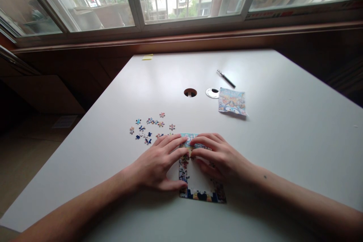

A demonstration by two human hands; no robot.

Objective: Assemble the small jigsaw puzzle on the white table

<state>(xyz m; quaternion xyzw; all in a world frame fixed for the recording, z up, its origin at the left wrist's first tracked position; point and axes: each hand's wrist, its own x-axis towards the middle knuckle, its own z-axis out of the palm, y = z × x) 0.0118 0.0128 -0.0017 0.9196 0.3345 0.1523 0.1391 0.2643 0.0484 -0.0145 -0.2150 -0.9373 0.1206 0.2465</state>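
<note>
A partly assembled jigsaw puzzle (202,196) lies flat before me, its border joined and the white tabletop showing through the middle. My left hand (163,162) rests along its left side, fingers spread, fingertips on the upper part and thumb at the lower left edge. From the right, my right hand (214,153) reaches over the puzzle, with its fingertips on the upper section close to the left fingertips. Whether a small piece sits under the right fingers is hidden. Loose puzzle pieces (148,141) are scattered beyond my left hand.
The white table (278,121) carries a printed puzzle packet (232,102), a dark pen (226,78), a round cable hole (190,92) and its metal cover (212,93). A yellow sticky note (148,57) lies at the far edge, below the window.
</note>
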